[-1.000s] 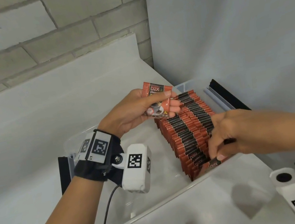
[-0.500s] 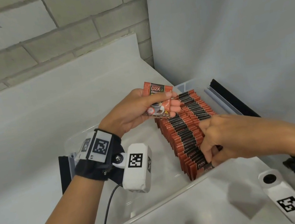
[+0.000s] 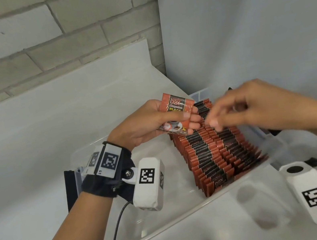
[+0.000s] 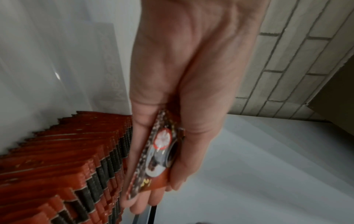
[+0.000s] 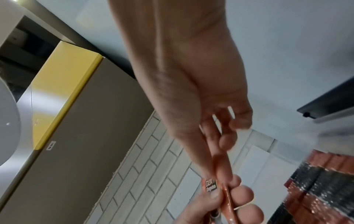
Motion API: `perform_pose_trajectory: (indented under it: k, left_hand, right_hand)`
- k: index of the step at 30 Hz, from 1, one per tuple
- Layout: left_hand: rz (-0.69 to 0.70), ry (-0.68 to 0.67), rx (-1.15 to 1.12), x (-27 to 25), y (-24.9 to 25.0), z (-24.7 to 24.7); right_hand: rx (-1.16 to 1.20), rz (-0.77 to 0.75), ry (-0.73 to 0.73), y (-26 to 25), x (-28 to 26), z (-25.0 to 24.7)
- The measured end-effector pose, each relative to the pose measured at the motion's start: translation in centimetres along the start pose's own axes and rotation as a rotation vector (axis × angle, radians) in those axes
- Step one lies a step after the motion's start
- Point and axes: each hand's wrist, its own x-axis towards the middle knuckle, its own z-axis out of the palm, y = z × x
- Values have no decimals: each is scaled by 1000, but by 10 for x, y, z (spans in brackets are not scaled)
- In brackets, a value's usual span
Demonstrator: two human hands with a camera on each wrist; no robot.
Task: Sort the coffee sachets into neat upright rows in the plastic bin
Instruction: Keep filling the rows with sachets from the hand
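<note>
Head view, left hand (image 3: 146,126) gripping sachet (image 3: 175,114)

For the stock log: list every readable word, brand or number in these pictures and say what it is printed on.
"D2X" and "BLACK": on the sachet held in the left hand.
The script line between them and the number near its lower corner: too blurred to be sure.
"D2X", upside down: on some sachets in the bin rows.
Small label on the yellow-edged cabinet: unreadable.

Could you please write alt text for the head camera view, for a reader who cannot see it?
A person's left hand holds a small stack of red coffee sachets above a clear plastic bin, while the right hand, blurred and with fingers loosely spread, reaches toward it. Two upright rows of sachets fill the bin's right side.
</note>
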Motion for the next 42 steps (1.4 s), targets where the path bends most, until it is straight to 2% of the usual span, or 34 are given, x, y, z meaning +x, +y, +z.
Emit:
perform_pose_trajectory:
  k: [2,4,12,21,24,27,29,33,37,42]
  left_hand:
    - [-2,-20,2,-1,0,0]
    - [-2,-40,7,-2,-1,1]
    - [-4,-118,74,-5,0,2]
    - [-28,-171,158,-11,3,1]
    - [10,-71,166,-14,15,-3]
    - [44,117,72,-15,26,-6]
    - [38,195,19,-18,30,-6]
    - [-39,238,-16,-23,31,1]
    - [-119,338,-27,-28,26,12]
    - [-325,397,-48,-40,13,27]
  right_hand:
    - [28,41,202,1,10,-1]
    - [41,81,276,3,21,3]
    - [105,81,178,0,47,16]
    - [206,89,143,3,31,10]
    - [186,27,101,9,6,-4]
    - [33,0,-16,16,-23,-18]
    - [-88,18,-80,21,-36,-22]
    - [-340,37,-169,35,-44,-16]
    - [-474,78,-264,41,-46,-7]
    - [-718,35,-393,33,-31,8]
